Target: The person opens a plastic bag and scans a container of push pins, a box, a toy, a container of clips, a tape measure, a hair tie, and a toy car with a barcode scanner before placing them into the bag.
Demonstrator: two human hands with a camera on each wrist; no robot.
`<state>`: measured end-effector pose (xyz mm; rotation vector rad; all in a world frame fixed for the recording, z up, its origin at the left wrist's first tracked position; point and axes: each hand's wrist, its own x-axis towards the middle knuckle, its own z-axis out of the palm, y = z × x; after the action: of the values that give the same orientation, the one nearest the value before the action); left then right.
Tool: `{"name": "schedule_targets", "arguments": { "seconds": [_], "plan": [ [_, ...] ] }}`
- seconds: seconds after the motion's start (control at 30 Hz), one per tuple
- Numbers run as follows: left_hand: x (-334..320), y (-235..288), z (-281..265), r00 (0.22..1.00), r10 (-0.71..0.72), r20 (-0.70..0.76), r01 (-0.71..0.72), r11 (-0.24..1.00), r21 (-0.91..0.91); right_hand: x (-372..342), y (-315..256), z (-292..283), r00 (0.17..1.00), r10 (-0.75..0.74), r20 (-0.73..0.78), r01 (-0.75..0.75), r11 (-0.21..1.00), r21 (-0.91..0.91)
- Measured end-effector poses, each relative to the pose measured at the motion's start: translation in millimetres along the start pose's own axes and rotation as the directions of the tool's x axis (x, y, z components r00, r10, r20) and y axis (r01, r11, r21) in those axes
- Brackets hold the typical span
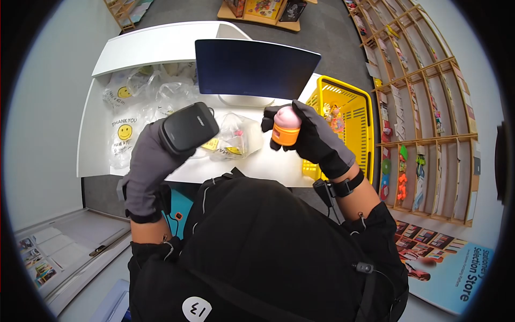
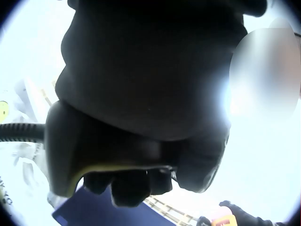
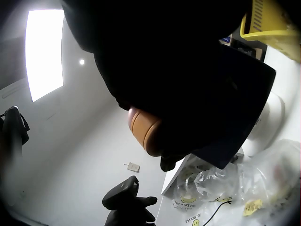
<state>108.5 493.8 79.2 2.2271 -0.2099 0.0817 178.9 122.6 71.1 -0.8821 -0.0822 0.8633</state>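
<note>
left hand (image 1: 146, 147): fingers curled round the handle of a black scanner (image 1: 190, 129), ribbed cable end (image 2: 21, 133) off its side. right hand (image 1: 320, 138): fingers grasping a small pink-and-orange container (image 1: 286, 131), pink dome above orange band in the head view; it's well apart from the scanner. between both hands' fingers, below them: clear plastic bag (image 1: 230, 142) on white counter (image 1: 263, 174). dark monitor (image 1: 255, 70) stands just beyond the fingers. yellow basket (image 1: 368, 121) is near the right fingers, outer side, small items inside. smiley-print bags (image 1: 125, 131) lie on the left fingers' outer side.
</note>
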Motion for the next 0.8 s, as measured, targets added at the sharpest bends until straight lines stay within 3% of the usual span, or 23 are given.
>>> {"name": "schedule_targets", "arguments": {
  "seconds": [0.03, 0.07, 0.23, 0.33, 0.37, 0.47, 0.5, 0.6, 0.63, 0.73, 0.77, 0.8],
  "plan": [
    [4, -7, -8, 0.971, -0.191, 0.143, 0.204, 0.976, -0.079, 4, 3, -7, 0.991, 0.004, -0.133, -0.019, 0.994, -0.108],
    [7, -11, -13, 0.888, -0.356, 0.291, 0.406, 0.905, -0.13, 10, 5, -11, 0.965, -0.007, -0.263, -0.052, 0.975, -0.215],
    [-1, -48, 2, 0.798, -0.453, 0.396, 0.59, 0.721, -0.363, 40, 17, -16, 0.961, 0.109, -0.255, -0.176, 0.951, -0.256],
    [1, -80, 20, 0.663, -0.627, 0.41, 0.743, 0.484, -0.462, 69, 29, -10, 0.954, 0.258, -0.153, -0.299, 0.795, -0.528],
    [0, -86, 19, 0.658, -0.637, 0.401, 0.746, 0.48, -0.461, 77, 35, -7, 0.954, 0.265, -0.14, -0.299, 0.796, -0.527],
    [-6, -102, 15, 0.555, -0.774, 0.306, 0.831, 0.536, -0.151, 93, 57, 0, 0.926, 0.334, -0.175, -0.376, 0.776, -0.506],
    [-9, -110, 16, 0.547, -0.781, 0.301, 0.836, 0.527, -0.153, 99, 67, -5, 0.924, 0.344, -0.167, -0.38, 0.774, -0.507],
    [-22, -141, 20, 0.487, -0.715, 0.501, 0.871, 0.361, -0.332, 121, 97, -30, 0.985, 0.109, 0.135, 0.071, 0.458, -0.886],
    [-25, -147, 24, 0.486, -0.722, 0.493, 0.871, 0.356, -0.338, 127, 97, -25, 0.982, 0.116, 0.145, 0.077, 0.457, -0.886],
    [-32, -158, 36, 0.491, -0.592, 0.639, 0.856, 0.194, -0.479, 144, 98, -10, 0.941, 0.331, -0.068, -0.247, 0.535, -0.808],
    [-34, -158, 37, 0.493, -0.593, 0.637, 0.855, 0.193, -0.482, 149, 101, -11, 0.941, 0.333, -0.066, -0.245, 0.533, -0.81],
    [-36, -157, 39, 0.539, -0.547, 0.64, 0.817, 0.155, -0.556, 153, 109, -16, 0.934, 0.343, -0.097, -0.297, 0.598, -0.744]
  ]
}}
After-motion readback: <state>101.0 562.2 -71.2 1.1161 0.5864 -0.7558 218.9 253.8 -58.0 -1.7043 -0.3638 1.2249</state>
